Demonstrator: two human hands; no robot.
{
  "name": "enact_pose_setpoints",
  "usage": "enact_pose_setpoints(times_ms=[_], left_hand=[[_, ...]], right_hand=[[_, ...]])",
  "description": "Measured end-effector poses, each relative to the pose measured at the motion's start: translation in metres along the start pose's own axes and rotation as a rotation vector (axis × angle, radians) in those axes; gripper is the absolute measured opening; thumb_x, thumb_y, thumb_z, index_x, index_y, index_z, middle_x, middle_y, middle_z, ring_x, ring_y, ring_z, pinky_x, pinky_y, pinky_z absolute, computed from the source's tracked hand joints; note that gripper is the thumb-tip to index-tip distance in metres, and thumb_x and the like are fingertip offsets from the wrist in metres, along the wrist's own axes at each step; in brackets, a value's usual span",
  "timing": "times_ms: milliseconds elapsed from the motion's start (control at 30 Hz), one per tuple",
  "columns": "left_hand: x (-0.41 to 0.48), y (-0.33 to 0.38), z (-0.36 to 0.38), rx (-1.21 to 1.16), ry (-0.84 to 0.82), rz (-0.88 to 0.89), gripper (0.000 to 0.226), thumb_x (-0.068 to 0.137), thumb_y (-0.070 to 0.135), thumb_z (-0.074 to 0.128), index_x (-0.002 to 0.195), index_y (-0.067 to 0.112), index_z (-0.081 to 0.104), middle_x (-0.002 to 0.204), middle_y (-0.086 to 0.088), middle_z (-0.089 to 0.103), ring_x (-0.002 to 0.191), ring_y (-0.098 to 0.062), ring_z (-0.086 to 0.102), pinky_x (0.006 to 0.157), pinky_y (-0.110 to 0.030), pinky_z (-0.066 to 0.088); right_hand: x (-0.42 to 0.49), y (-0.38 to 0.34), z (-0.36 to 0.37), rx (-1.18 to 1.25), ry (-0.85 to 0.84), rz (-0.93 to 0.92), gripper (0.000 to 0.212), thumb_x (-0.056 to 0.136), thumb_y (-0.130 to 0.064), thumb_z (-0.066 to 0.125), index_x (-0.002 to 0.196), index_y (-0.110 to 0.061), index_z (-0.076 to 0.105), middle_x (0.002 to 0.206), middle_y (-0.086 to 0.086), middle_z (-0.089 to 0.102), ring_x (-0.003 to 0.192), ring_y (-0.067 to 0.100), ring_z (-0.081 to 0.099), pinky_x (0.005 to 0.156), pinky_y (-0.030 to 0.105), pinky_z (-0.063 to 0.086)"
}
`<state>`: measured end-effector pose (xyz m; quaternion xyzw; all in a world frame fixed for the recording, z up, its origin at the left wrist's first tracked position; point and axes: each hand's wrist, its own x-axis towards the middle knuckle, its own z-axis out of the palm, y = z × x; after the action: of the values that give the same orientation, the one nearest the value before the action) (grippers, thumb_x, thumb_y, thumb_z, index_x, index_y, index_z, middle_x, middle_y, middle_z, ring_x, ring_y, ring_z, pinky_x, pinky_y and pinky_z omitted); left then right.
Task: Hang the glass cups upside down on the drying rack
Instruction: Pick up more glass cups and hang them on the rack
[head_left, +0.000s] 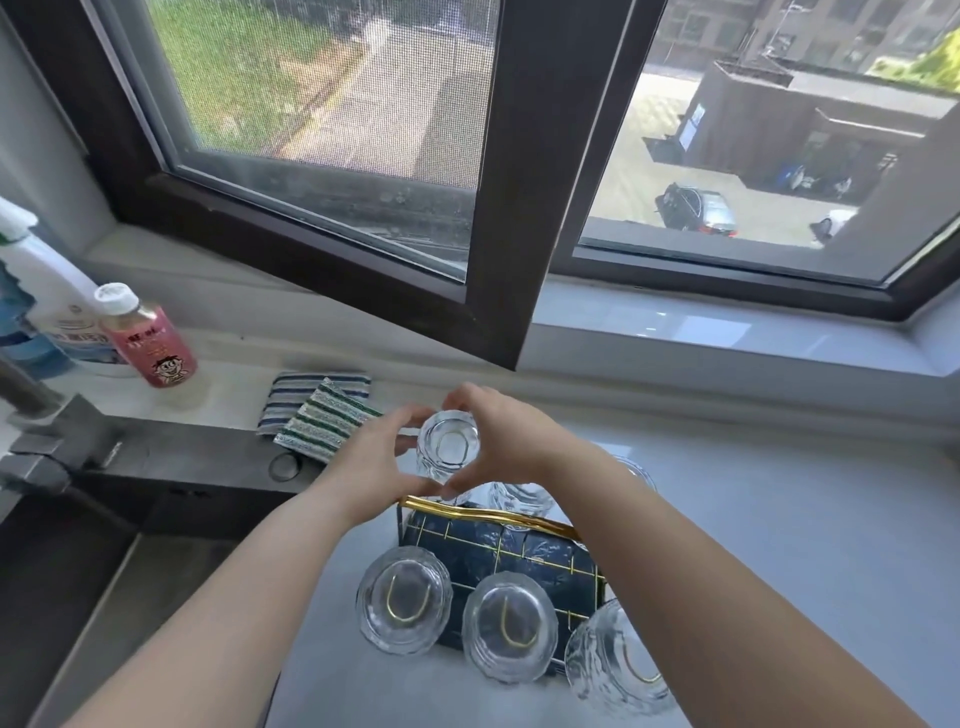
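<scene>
Both hands hold one clear glass cup (448, 441) upside down over the far left corner of the drying rack (498, 545), a gold wire frame on a dark blue tray. My left hand (379, 462) wraps its left side, my right hand (498, 436) its right side. Three glass cups hang upside down on the rack's near pegs: one at the left (404, 598), one in the middle (509, 626), one at the right (618, 660). Another cup (519, 501) hangs at the back, partly hidden by my right forearm. A further glass (631, 473) peeks out behind that arm.
Two striped cloths (322, 415) lie beyond my left hand. A pink bottle (148, 338) and a white spray bottle (47, 291) stand at the back left. A dark sink (104, 597) with a grey tap (52, 441) lies to the left. The window frame (519, 208) rises behind.
</scene>
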<state>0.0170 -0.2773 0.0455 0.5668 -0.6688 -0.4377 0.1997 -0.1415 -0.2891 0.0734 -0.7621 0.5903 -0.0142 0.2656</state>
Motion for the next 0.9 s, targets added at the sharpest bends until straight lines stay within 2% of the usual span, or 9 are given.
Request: enact_pose_setpoints(times_ms=[100,233,300,400,467,567,633,733,900], left_hand=[[0.002,-0.005,0.000,-0.024,-0.031,0.005,0.076,0.066,0.005,0.080,0.129,0.026,0.043,0.121,0.009,0.050,0.108,-0.006,0.046,0.092,-0.025,0.039],[-0.009,-0.015,-0.009,-0.094,-0.018,0.012,0.071,0.074,0.005,0.072,0.134,0.026,0.039,0.135,0.008,0.047,0.121,-0.008,0.046,0.103,-0.034,0.041],[-0.024,-0.020,-0.016,-0.120,0.051,0.025,0.056,0.080,0.014,0.069,0.130,0.025,0.044,0.129,0.010,0.052,0.115,-0.007,0.052,0.101,-0.033,0.042],[-0.062,-0.027,-0.020,-0.268,0.165,0.012,0.035,0.076,0.035,0.070,0.107,0.024,0.057,0.110,0.009,0.064,0.097,-0.003,0.063,0.089,-0.023,0.050],[-0.090,-0.033,-0.018,-0.365,0.126,0.010,0.060,0.057,0.056,0.076,0.105,0.025,0.058,0.107,0.004,0.065,0.097,-0.001,0.062,0.080,-0.013,0.050],[-0.119,-0.043,-0.007,-0.281,-0.047,-0.007,0.088,0.038,0.060,0.082,0.117,0.040,0.047,0.123,0.016,0.056,0.112,0.010,0.050,0.094,-0.012,0.038],[-0.128,-0.045,0.004,-0.148,-0.102,-0.013,0.098,0.040,0.053,0.085,0.123,0.052,0.034,0.132,0.028,0.042,0.123,0.011,0.039,0.104,-0.019,0.030],[-0.132,-0.037,0.019,-0.069,-0.047,-0.009,0.101,0.051,0.042,0.086,0.131,0.051,0.025,0.131,0.033,0.037,0.123,0.006,0.035,0.101,-0.021,0.030],[-0.131,-0.034,0.025,-0.076,0.095,0.037,0.078,0.063,0.022,0.083,0.127,0.037,0.040,0.110,0.040,0.042,0.108,0.011,0.045,0.079,0.004,0.032]], right_hand=[[-0.001,0.001,0.000,0.020,-0.020,0.011,0.093,0.054,-0.040,0.086,0.129,-0.023,0.035,0.135,0.003,0.049,0.113,0.025,0.053,0.095,0.042,0.046],[-0.018,-0.005,-0.013,0.158,0.032,0.022,0.093,0.061,-0.031,0.084,0.136,-0.022,0.030,0.141,0.004,0.043,0.124,0.021,0.046,0.104,0.037,0.040],[-0.038,-0.010,-0.022,0.190,0.153,0.006,0.080,0.068,-0.027,0.080,0.133,-0.023,0.035,0.136,0.001,0.048,0.119,0.015,0.048,0.102,0.032,0.040],[-0.077,-0.021,-0.023,0.282,0.346,-0.060,0.052,0.074,-0.023,0.075,0.119,-0.024,0.050,0.116,-0.006,0.058,0.103,0.007,0.053,0.096,0.024,0.043],[-0.104,-0.029,-0.012,0.364,0.395,-0.099,0.041,0.074,-0.021,0.075,0.110,-0.025,0.057,0.105,-0.009,0.064,0.096,0.003,0.057,0.091,0.020,0.045],[-0.132,-0.042,0.015,0.374,0.338,-0.122,0.035,0.073,-0.023,0.076,0.103,-0.028,0.060,0.098,-0.013,0.067,0.095,0.001,0.058,0.085,0.016,0.046],[-0.140,-0.051,0.033,0.304,0.260,-0.138,0.041,0.074,-0.030,0.074,0.110,-0.030,0.056,0.109,-0.014,0.064,0.103,0.001,0.056,0.091,0.022,0.046],[-0.138,-0.056,0.053,0.098,0.121,-0.124,0.066,0.075,-0.043,0.069,0.132,-0.033,0.036,0.137,-0.013,0.046,0.125,0.009,0.042,0.105,0.026,0.033],[-0.126,-0.054,0.068,0.057,0.163,-0.062,0.090,0.071,-0.051,0.070,0.141,-0.028,0.019,0.146,-0.007,0.035,0.131,0.015,0.034,0.110,0.030,0.027]])
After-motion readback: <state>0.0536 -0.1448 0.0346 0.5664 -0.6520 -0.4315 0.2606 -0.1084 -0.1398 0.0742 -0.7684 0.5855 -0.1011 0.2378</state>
